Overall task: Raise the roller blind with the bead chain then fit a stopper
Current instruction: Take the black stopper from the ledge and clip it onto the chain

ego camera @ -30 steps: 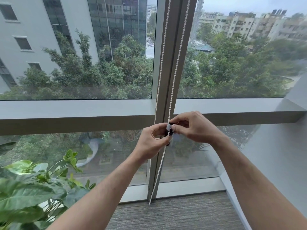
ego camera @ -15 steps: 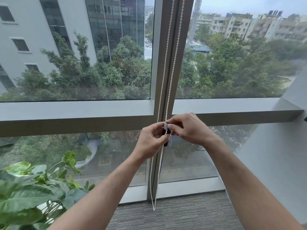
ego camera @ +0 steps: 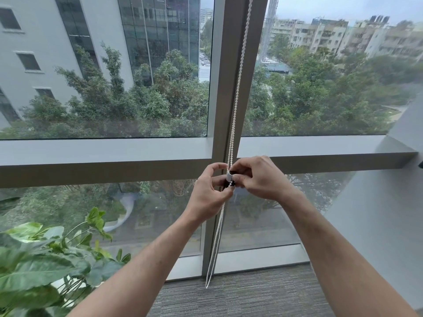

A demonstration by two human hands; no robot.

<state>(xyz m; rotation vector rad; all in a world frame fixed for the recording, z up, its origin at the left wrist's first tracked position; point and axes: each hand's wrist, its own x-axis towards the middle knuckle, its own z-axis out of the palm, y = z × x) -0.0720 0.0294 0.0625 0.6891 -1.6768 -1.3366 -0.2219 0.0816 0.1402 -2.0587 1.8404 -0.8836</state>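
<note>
Pinching a white stopper (ego camera: pixel 229 175) on the chain (ego camera: pixel 237 92), both hands meet before the mullion (ego camera: pixel 235 65). Left hand (ego camera: pixel 207 193) and right hand (ego camera: pixel 257 179) are closed on it.

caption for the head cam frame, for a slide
Both hands, left hand and right hand, pinch a small white stopper onto the bead chain before the window mullion.
</note>
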